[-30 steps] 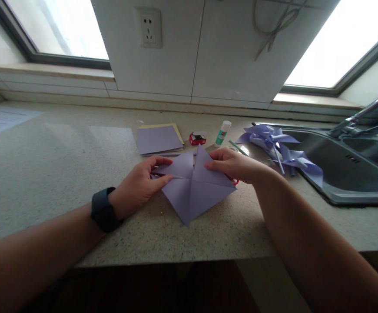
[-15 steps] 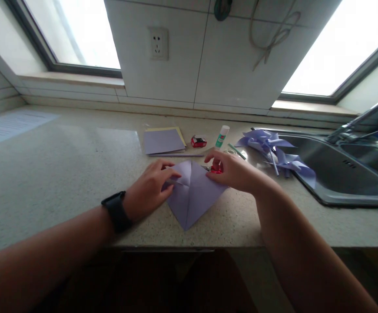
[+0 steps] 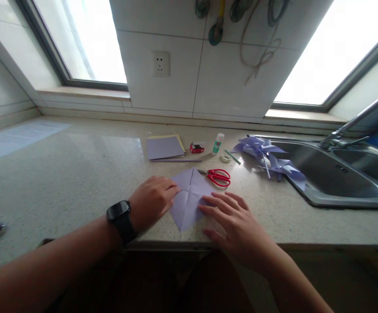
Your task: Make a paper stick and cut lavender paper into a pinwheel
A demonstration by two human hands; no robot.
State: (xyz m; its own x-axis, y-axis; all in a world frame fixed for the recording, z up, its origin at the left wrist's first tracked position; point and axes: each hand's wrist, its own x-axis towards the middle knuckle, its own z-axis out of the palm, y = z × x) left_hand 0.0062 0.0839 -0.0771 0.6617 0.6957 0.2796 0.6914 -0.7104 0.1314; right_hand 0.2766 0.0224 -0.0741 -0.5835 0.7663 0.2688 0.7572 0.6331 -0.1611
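Two hands flatten our purple paper near the counter edge: left hand and right hand, fingers spread; uneven pressure could skew the creases.

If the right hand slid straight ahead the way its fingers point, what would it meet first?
The right hand points up-left, its fingertips already on the purple paper; beyond that it would probably meet the left hand.

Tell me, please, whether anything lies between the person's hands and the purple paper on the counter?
Nothing visible does. The left hand and the right hand both rest flat on the purple paper. The red scissors lie just beyond it, apart from both hands.
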